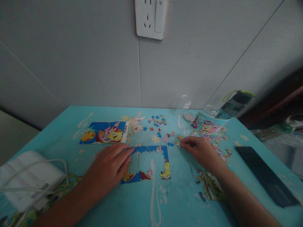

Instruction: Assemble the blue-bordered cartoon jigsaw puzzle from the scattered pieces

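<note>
Where the puzzle border lies, head view: on the blue table, between the two hands, the puzzle border forms a rectangular ring.
Border's look: blue strips, a yellow figure at the lower right, red and pink along the bottom; the bottom edge breaks near that figure. The middle is paler, with faint lines.
Left hand: the left hand lies over the border's left side, fingers stretched side by side, relaxed.
Right hand: thumb and forefinger of the right hand are nearly together beside a yellowish piece; whether they grip one, I cannot tell.
Picture card: behind the left hand, the picture card shows yellow and pink figures on blue.
Hidden: the border's left strip, mostly under the hand.
Cut off: the wall socket at the top; the white box at the left.
Hard to make out: prints on the loose pieces, small and blurred.
</note>
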Motion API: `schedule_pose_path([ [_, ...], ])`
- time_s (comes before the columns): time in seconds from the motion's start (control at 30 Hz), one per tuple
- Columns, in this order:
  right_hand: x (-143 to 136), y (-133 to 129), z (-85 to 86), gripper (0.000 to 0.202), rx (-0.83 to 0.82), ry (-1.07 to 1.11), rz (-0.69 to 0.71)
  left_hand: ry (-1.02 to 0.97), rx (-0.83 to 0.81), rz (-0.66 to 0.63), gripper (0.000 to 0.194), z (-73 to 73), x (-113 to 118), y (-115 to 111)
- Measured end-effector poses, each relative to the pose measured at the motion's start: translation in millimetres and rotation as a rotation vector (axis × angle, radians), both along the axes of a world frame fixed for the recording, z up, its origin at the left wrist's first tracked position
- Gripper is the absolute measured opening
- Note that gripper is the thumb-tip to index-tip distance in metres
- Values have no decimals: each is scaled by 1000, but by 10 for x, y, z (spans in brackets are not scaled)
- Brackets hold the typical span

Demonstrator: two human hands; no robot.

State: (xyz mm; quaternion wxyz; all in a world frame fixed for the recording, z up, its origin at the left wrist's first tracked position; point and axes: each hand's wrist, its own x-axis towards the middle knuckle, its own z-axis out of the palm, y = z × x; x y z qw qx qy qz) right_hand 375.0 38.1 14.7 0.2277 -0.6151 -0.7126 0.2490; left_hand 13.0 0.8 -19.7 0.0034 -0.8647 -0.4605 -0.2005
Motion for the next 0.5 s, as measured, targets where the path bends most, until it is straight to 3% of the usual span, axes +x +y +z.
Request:
schedule_pose_path([
  [0.23,-31,-8,-40,20,25,-32,57,45,10,-42,34,-34,12,-21],
  [0.5,8,-4,-46,18,62,-126,25,40,9,-53,34,-11,35,-24],
])
